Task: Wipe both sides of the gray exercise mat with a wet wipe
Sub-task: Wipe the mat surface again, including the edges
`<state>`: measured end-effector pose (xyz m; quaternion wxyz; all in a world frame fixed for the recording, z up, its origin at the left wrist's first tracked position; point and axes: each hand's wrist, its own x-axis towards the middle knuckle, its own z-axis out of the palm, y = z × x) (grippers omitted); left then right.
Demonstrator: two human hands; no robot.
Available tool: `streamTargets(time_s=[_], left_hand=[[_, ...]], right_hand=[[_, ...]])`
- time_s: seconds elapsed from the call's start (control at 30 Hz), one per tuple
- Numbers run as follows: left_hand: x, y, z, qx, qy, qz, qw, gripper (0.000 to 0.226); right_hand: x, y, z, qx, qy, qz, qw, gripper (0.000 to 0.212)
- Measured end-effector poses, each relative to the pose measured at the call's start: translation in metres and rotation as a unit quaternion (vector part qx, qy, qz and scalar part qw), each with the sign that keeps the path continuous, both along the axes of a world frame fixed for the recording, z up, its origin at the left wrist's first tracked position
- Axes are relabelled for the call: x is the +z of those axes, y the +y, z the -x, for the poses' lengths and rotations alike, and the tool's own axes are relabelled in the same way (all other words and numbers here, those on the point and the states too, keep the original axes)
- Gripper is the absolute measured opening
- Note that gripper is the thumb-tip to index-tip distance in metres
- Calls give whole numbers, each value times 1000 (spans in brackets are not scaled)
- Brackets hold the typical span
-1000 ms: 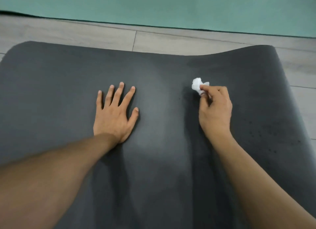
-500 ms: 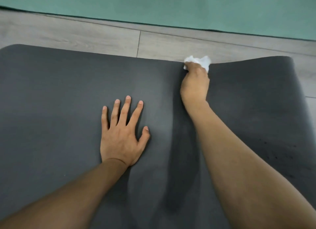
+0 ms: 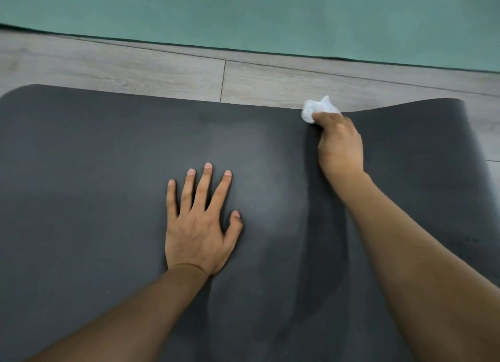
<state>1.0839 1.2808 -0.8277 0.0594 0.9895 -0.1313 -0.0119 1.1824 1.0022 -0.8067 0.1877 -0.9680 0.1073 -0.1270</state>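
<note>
Wooden floor boards [image 3: 162, 66], pale and grey, carry everything in this room, and the gray exercise mat [image 3: 81, 199] lies flat on them, spread under both hands. Its far edge runs across just beyond the fingers, with rounded corners at both ends of that edge; near the right hand this edge lifts a little in a soft curl. The mat continues toward the person and out of sight, so I judge that its long axis runs from the far edge back under the person's body, though the whole length is not visible.

On the mat, the wet wipe [image 3: 318, 110] is a crumpled white ball, sitting right at the far edge. The right hand [image 3: 339, 145] pinches it with curled fingers and presses it down onto the mat there. The left hand [image 3: 200, 226] lies to the left and nearer to the person, palm down, fingers straight and spread, holding nothing, only resting on the mat to keep it from sliding.

The step in hand looks like wiping the upper side, with a stroke at its far end. The next move, I think, calls for pulling the wipe back toward the body or shifting sideways for a new strip, with steady pressure. The underside must be turned up for wiping too.

Beyond the floor boards lies a green mat [image 3: 243, 12].
</note>
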Motion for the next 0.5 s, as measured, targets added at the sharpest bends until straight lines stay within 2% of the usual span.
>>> streamTargets(time_s=[0.1, 0.13, 0.2, 0.23, 0.27, 0.3, 0.33, 0.4, 0.43, 0.47, 0.5], left_hand=[[0, 0, 0, -1, 5, -3, 1000, 69], [1, 0, 0, -1, 6, -2, 1000, 69], [1, 0, 0, 0, 5, 1, 1000, 69], [1, 0, 0, 0, 4, 2, 1000, 69], [1, 0, -1, 1, 4, 1, 1000, 69], [0, 0, -1, 0, 4, -1, 1000, 69], [0, 0, -1, 0, 3, -2, 1000, 69], [-1, 1, 0, -1, 1, -1, 1000, 69], [0, 1, 0, -1, 0, 2, 1000, 69], [0, 1, 0, 0, -1, 4, 1000, 69], [0, 1, 0, 1, -2, 5, 1000, 69]], right_hand=[[11, 18, -2, -55, 1, -63, 996, 44], [19, 27, -6, -66, -12, -138, 988, 41], [36, 39, -12, -66, -51, -320, 944, 35], [40, 40, -12, -74, -65, -376, 921, 31], [41, 41, -9, -87, -60, -387, 916, 27], [40, 41, -5, -105, -43, -363, 925, 25], [36, 40, 0, -126, -17, -300, 945, 23], [24, 39, 13, -143, 2, -81, 986, 25], [18, 38, 17, -131, -23, 13, 991, 26], [17, 40, 19, -106, -58, 63, 991, 26], [15, 44, 19, -69, -83, 73, 992, 24]])
